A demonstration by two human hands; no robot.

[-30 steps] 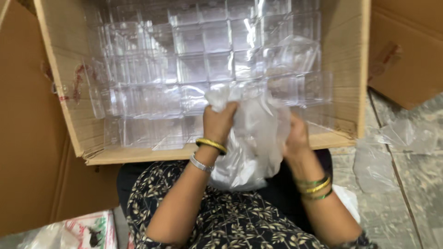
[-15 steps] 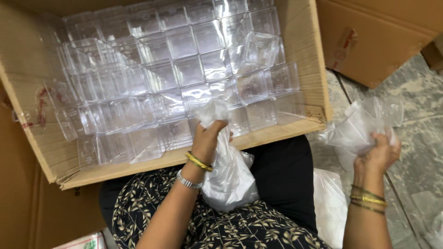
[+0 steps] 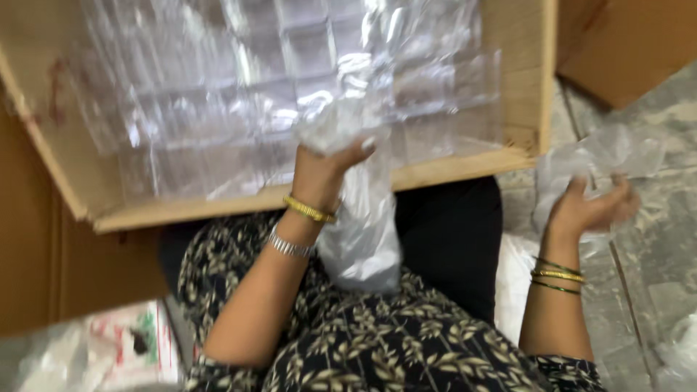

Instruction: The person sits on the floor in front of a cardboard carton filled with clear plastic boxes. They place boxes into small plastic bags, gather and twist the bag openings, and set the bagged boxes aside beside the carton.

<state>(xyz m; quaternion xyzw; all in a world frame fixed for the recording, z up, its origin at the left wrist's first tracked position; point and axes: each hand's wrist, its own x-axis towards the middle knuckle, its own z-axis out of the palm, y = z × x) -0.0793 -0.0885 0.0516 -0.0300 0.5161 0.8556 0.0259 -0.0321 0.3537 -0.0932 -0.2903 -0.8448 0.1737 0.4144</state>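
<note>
My left hand (image 3: 327, 168) grips the gathered top of a clear plastic bag (image 3: 361, 232) that hangs down over my lap, just in front of the near wall of a large cardboard box (image 3: 450, 168). The box is filled with rows of clear plastic containers (image 3: 261, 94). My right hand (image 3: 592, 210) is out to the right, over the floor, fingers curled loosely at a crumpled clear plastic wrap (image 3: 595, 163). The frame is motion-blurred.
Another cardboard box (image 3: 632, 43) stands at the upper right. A cardboard flap (image 3: 29, 239) lies to the left. Loose plastic sheets (image 3: 675, 348) lie on the grey floor at the right, and a printed packet (image 3: 123, 345) lies at the lower left.
My hands have parted: the right hand pulled a piece of plastic wrap off to the right and lowered it toward the floor. The left hand kept hold of the bag.
</note>
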